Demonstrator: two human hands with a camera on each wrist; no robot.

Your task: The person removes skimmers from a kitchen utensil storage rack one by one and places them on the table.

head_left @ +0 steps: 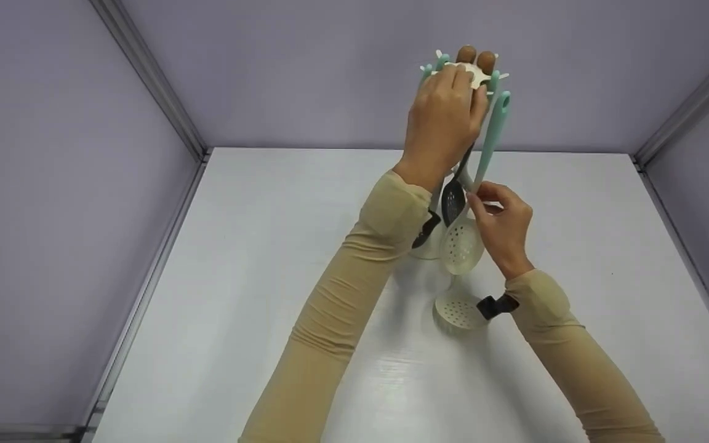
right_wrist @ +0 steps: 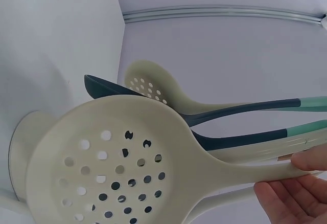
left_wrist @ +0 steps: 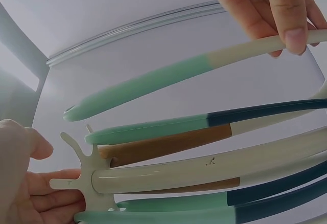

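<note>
- The left hand grips the cream star-shaped hook top of the utensil stand.
- Below it, the right hand pinches the cream-and-mint perforated plastic skimmer by its handle, bowl hanging above the white counter.
- Dark slotted spoons hang just beside the right hand.

A left hand at the lower left grips the cream plastic hub with radiating prongs that tops a utensil rack. Long utensil handles fan out from the hub toward the right: a thick cream post, a brown wooden handle, and mint-green handles joined to navy-blue shafts. Above them, a right hand at the upper right pinches the cream part of a mint-and-cream curved handle, thumb pressed on top. Pale lavender walls meet at a metal rail behind.
</note>
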